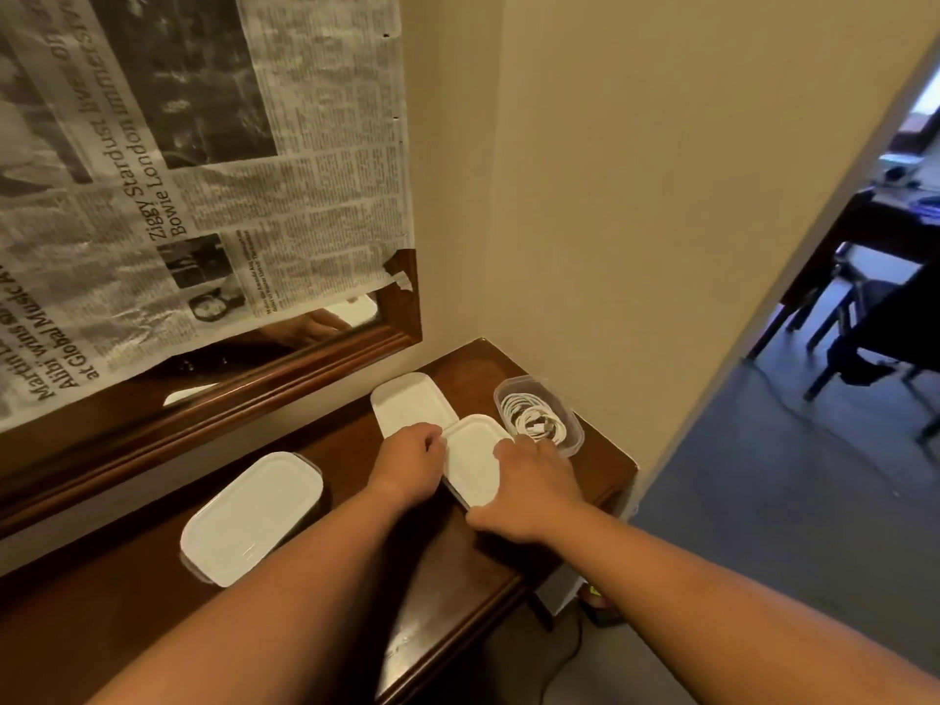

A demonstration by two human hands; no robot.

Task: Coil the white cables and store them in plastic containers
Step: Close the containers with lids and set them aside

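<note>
Two bare forearms in from 6 o'clock over dark wood table [447, 592]. Shut box [252, 516], white lid on, at 8 o'clock of the hands, untouched. Left hand [409, 463] on 9 o'clock edge of mid box [473, 463], fingers curled close together, tips pinching its rim. Right hand [529, 493] along the 3 o'clock edge, fingers pressed together and laid flat over the far corner, thumb spread out to the near corner. Mid box lidded white, contents hidden. Spare lid [407, 402] flat on table at 11 o'clock of mid box, touching it or tucked under, cannot tell which. Open box [575, 440], clear plastic, at 1 o'clock just past right fingertips, near table's end. Cables [536, 417] coiled inside it, white, several loops. Farther, at 10 o'clock, wood-framed mirror [305, 368] mostly covered by newspaper [203, 170]. Beige wall [610, 195] at 12. Doorway at 2 o'clock, blue floor [763, 475], dark furniture [864, 323] beyond.
</note>
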